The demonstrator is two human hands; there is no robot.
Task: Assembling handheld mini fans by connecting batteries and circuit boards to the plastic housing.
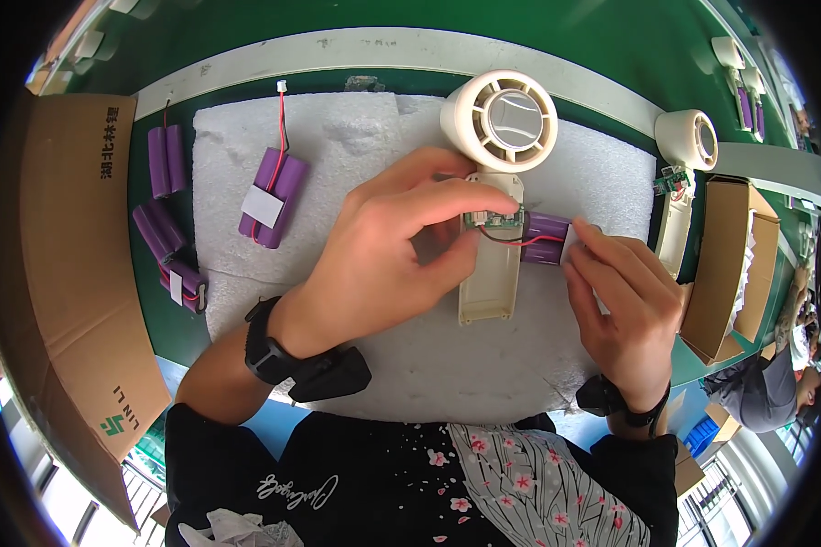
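Left hand (374,242) pinches a green circuit board (502,220) over an open cream plastic fan housing (489,284), near the far edge of the white foam sheet (337,137); right hand (625,296) pinches a purple battery pack (546,225), wired but not yet inside.

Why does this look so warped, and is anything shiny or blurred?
Head view: the fisheye lens bows the white strip into an arc and blackens the corners; head view: the silvery disc shows reflections, while the left hand looks fairly sharp.
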